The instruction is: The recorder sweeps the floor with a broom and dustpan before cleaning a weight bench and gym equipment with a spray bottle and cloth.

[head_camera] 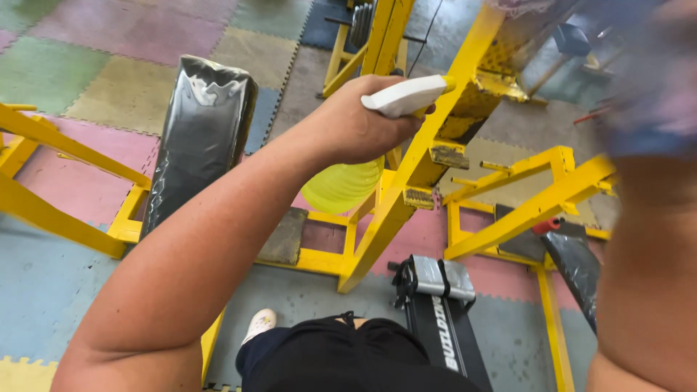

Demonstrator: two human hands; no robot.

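Observation:
My left hand (356, 123) is closed around a spray bottle (348, 181) with a yellow body and a white trigger head (403, 96). I hold it up in front of a slanted yellow steel beam (406, 181) of a gym machine. My right arm rises along the right edge of the view. My right hand (653, 80) is a blur at the top right, mixed with blue and pinkish colours that may be a cloth. Whether it grips anything is unclear.
A black padded bench (200, 138) on a yellow frame stands to the left. More yellow bars (537, 207) and a black pad (577, 265) are to the right. A black bench end (439, 312) lies below. The floor is coloured foam tiles (94, 80). My white shoe (259, 323) shows below.

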